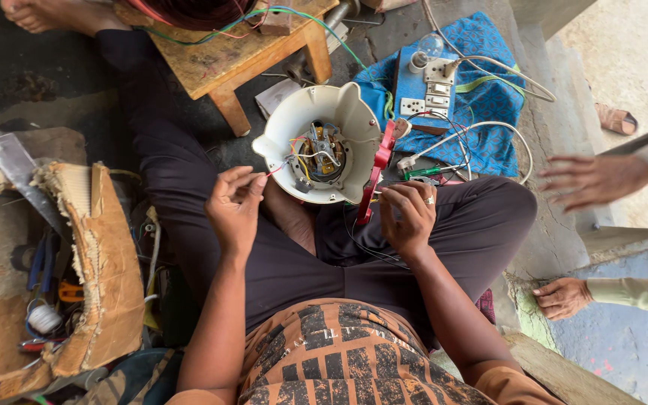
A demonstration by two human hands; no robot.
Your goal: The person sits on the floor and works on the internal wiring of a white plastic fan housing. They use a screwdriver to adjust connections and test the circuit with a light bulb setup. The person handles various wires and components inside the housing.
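The person sits cross-legged on the floor with an upturned white appliance base [339,112] resting on the lap, between the knees, its open underside facing up. Inside it sit a small metal part and coloured wires [320,154]. A red handle piece [375,176] runs along the base's right edge.

The left hand [234,206] is just beside the base's lower left rim; its fingers [243,180] are pressed together, pinching a thin red wire [275,171] that leads into the base. The right hand [408,214] lies below the red handle piece, its fingers curled in and pinching something small and dark; what it is I cannot tell.

Past the base lies a blue cloth [489,90] carrying a board with switches and sockets [430,86], a bulb [429,46] and white cables [489,127]. A green screwdriver [433,171] lies near the right hand. A low wooden stool [241,52] stands at the upper left, and a torn cardboard box [99,255] of tools sits at the left.

At the right, another person's two hands show: one [586,178] spread in the air, one [562,298] resting on a ledge.
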